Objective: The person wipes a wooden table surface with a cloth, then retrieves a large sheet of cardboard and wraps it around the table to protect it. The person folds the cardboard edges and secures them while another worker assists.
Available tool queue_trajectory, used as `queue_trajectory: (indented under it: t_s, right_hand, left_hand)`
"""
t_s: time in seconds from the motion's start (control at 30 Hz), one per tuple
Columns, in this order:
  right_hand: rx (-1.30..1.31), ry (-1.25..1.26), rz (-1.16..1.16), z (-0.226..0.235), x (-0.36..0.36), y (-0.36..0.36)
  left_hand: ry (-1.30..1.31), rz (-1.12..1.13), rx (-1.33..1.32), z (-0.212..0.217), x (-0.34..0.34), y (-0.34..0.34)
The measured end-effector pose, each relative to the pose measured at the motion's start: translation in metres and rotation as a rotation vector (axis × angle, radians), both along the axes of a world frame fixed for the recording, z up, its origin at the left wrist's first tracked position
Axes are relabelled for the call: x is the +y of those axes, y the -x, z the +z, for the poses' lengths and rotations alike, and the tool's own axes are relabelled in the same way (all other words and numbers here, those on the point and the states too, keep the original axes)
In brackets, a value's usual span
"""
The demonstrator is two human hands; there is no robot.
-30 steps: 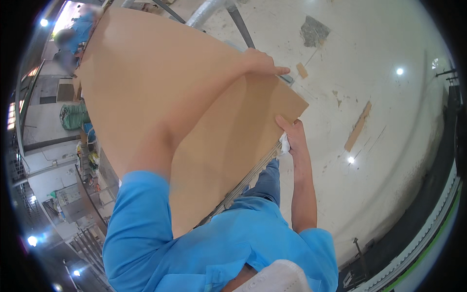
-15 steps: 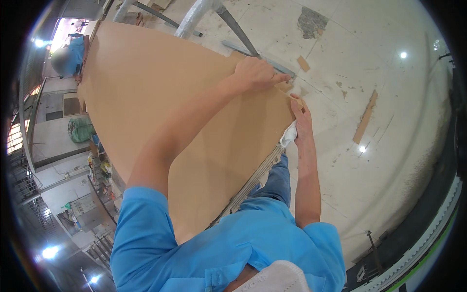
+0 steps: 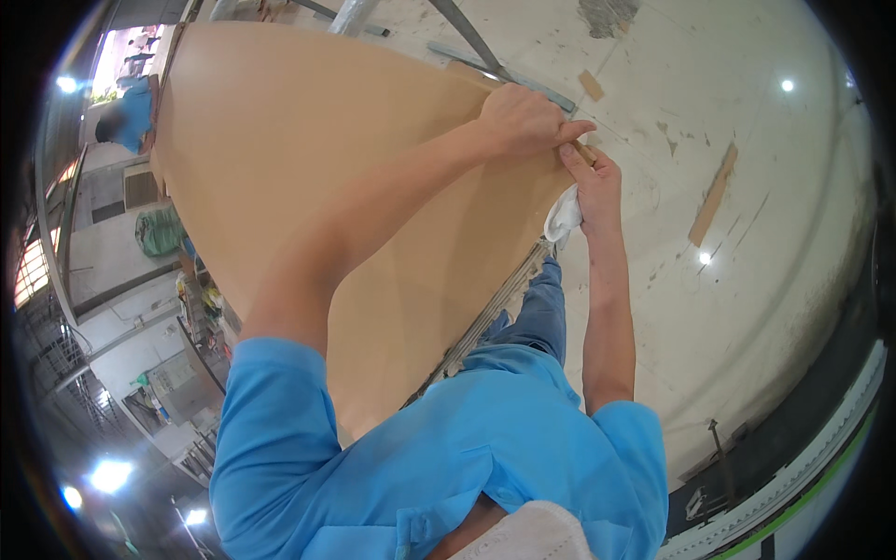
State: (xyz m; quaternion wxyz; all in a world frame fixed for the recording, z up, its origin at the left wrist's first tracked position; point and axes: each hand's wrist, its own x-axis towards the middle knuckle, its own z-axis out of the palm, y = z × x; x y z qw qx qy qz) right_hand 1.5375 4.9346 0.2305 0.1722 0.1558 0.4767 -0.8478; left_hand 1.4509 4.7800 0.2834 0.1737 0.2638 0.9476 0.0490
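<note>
A pale, scuffed concrete floor [image 3: 747, 308] fills the 3 o'clock half of the view, glossy with lamp reflections and marked with grey patches; a loose wooden strip [image 3: 712, 194] lies on it at about 2 o'clock, and a smaller wood scrap [image 3: 590, 85] near 1 o'clock. Metal frame bars [image 3: 467, 33] cross at 12 o'clock. At 9 o'clock the workshop falls away, with another person in a blue shirt [image 3: 126, 112] far off near 10 o'clock.

The largest thing is the tan board [image 3: 308, 159], a big smooth, matte sheet with no visible marks, spreading from 10 o'clock to the centre. Its layered edge [image 3: 490, 313] runs down toward 6 o'clock beside the person's jeans. Compared with half a second ago the board looms larger and lies flatter across the view, and its far corner has come up to where the two hands meet; a second ago it stood more folded and angled.

No container shows in the view.

The left hand [image 3: 523, 119] lies curled over the board's corner at about 1 o'clock, fingers bent and pressing on the edge, forefinger stretched toward the other hand. The right hand [image 3: 593, 182], just below it and touching it at the fingertips, is closed loosely round a white cloth [image 3: 563, 217], with its fingers raised to the corner.
</note>
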Motion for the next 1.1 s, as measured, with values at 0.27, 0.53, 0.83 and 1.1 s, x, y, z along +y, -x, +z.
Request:
queue_trajectory:
  t_s: [0.27, 0.53, 0.83, 1.1]
  right_hand:
    - [-0.112, 0.02, 0.268, 0.022, -0.011, -0.053]
    - [-0.1, 0.034, 0.468, -0.01, 0.003, -0.074]
    - [-0.145, 0.093, 0.572, 0.043, -0.006, -0.085]
    - [-0.121, 0.1, 0.458, 0.105, -0.061, -0.049]
  left_hand:
    - [-0.268, -0.026, 0.243, 0.004, -0.001, -0.018]
    - [-0.233, 0.58, 0.369, 0.041, -0.128, -0.153]
    - [-0.083, 0.543, 0.365, 0.018, -0.125, -0.198]
    - [-0.486, 0.548, 0.179, 0.035, -0.136, -0.201]
